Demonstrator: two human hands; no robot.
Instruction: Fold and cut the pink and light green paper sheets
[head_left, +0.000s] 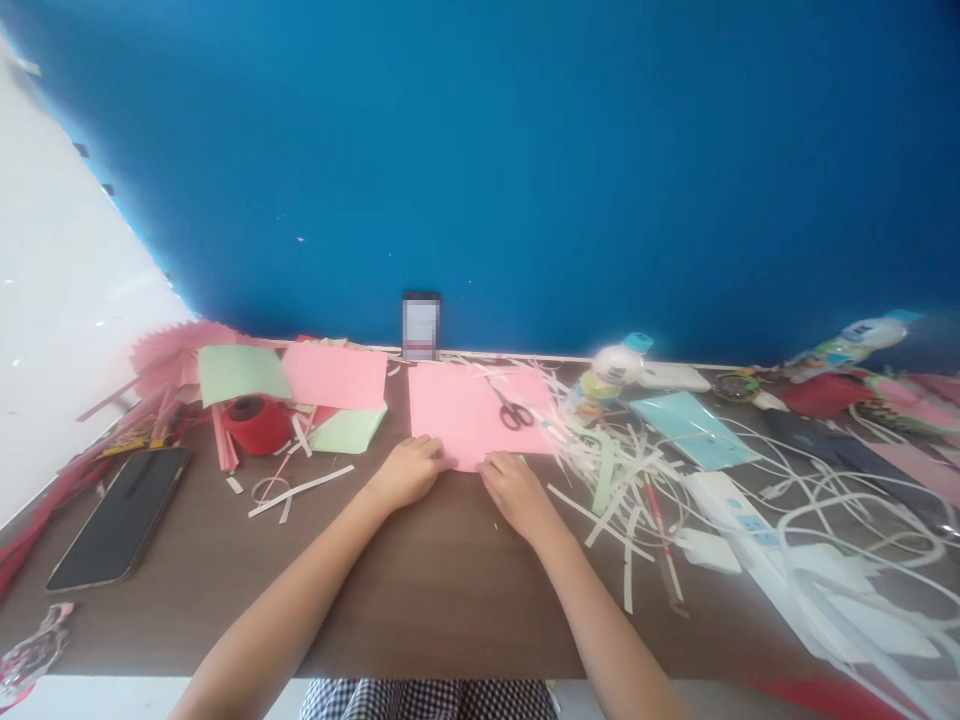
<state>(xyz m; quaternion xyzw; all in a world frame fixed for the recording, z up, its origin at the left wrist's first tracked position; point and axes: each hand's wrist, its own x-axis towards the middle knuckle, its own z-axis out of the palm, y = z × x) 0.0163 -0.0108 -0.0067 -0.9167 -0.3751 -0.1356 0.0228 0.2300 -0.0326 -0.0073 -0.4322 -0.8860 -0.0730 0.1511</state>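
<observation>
A flat, rectangular sheet of pink paper (457,410) was seen on a dark brown wooden table (442,590), its long axis running from left to right across the person's front. Along the sheet's near edge, both bare hands were set close together but apart: the left hand (410,470) toward its near left corner, the right hand (516,488) right of the edge's middle. By both sets of fingers the near edge was touched, with the fingers curled and drawn together; whether the paper was pinched or only pressed down could not be told. Nearly all of the sheet was thus spread beyond the hands, and neither hand was clearly nearer to it. On the sheet's right half, a small pair of dark-handled metal scissors (511,408) was laid aslant, the handles turned toward the near right and the blades toward the far left; by the right hand they were approached more closely than by the left. To the sheet's right, a loose tangle of thin white paper strips (626,480) was strewn.
</observation>
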